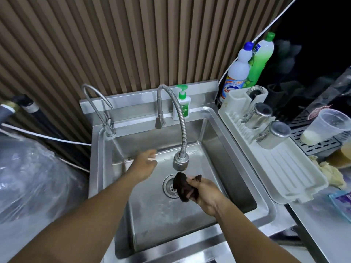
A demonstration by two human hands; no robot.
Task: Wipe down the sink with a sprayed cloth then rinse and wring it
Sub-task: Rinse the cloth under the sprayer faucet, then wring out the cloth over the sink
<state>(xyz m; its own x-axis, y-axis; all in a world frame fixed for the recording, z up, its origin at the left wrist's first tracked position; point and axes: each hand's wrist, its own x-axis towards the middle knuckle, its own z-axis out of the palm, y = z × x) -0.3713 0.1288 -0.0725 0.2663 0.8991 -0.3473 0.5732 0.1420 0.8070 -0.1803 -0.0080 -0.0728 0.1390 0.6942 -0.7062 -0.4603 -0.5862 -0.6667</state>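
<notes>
The right hand [204, 194] grips the dark cloth [185, 187], bunched in its curled fingers. It is low in the sink [98, 149], just over the drain [169, 184] and right under the spray head [180, 162] of the bendy hose. The left hand [143, 165] is out over the back of the basin, holding nothing, fingers loose and fairly straight (it is blurred, so I can't say finer than that). No water shows from the head.

This looks to me like the rinse: the cloth is in place and the free hand is stretched toward the tap lever [159, 121] on the back ledge. To do it well, I'd hold the cloth low and directly below the head, so the stream lands in the wad and the runoff drops straight down the drain. I'd slacken the grip a little to let water through the folds, then take it in both hands and twist.

There is decent room inside the basin, with bare steel all round the cloth and the walls well apart from both hands. The hose arcs down between the two arms, so the left wrist should stay on its own side going up. The soap bottle [181, 107] stands just beside the hose's base and could be knocked. On the right, the rack [284, 168] sits tight against the sink rim, so splash would reach it first.
</notes>
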